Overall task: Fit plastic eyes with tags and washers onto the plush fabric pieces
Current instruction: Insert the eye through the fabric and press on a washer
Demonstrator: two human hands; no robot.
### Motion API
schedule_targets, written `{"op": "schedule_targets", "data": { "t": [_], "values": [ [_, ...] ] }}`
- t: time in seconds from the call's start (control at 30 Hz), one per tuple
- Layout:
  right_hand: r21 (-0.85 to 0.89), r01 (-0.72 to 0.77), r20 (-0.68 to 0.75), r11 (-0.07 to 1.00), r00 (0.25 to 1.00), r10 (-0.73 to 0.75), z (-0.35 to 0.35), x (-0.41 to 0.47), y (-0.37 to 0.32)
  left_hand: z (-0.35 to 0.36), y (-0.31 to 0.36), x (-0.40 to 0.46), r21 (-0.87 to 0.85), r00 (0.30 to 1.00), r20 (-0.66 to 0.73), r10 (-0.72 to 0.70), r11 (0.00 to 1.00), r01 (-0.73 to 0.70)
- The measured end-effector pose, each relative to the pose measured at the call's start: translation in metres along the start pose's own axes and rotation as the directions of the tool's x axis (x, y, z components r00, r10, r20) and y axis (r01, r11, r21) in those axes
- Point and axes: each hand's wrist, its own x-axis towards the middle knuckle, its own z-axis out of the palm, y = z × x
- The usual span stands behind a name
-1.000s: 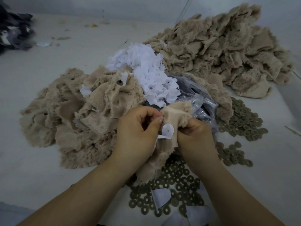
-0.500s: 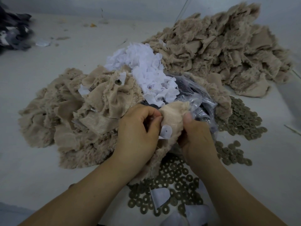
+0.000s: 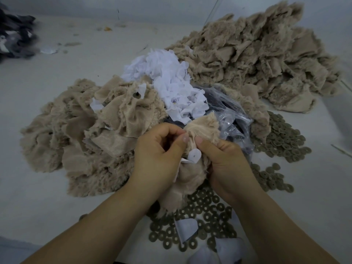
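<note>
- Hands hold the same plush piece [image 3: 204, 128] over the scattered washers [image 3: 207, 206], in front of the bag of eyes [image 3: 230, 121].
- Left hand [image 3: 160, 157] still pinches the fabric, thumb up.
- Right hand [image 3: 226, 162] has closed in since half a second ago; its thumb now presses the fabric beside the left thumb.
- White tag [image 3: 194, 155] sits lower, between both hands.

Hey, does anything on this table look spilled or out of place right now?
Yes. Olive washers lie scattered loose on the table, more under the wrists. A stray white tag lies among those, apart from the white tag pile.
</note>
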Motion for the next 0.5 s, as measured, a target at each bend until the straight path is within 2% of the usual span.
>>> {"op": "schedule_targets", "data": {
  "t": [0.2,0.5],
  "values": [
    [0.086,-0.039,0.049,0.996,0.998,0.035,0.0,0.0,-0.006,-0.005,-0.002,-0.001,-0.013,0.995,0.102,-0.023,1.0,0.025],
    [0.142,-0.08,0.013,0.987,0.997,0.079,0.001,0.001,-0.006,-0.006,-0.011,0.0,-0.079,0.984,0.08,-0.156,0.984,0.162]
  ]
}}
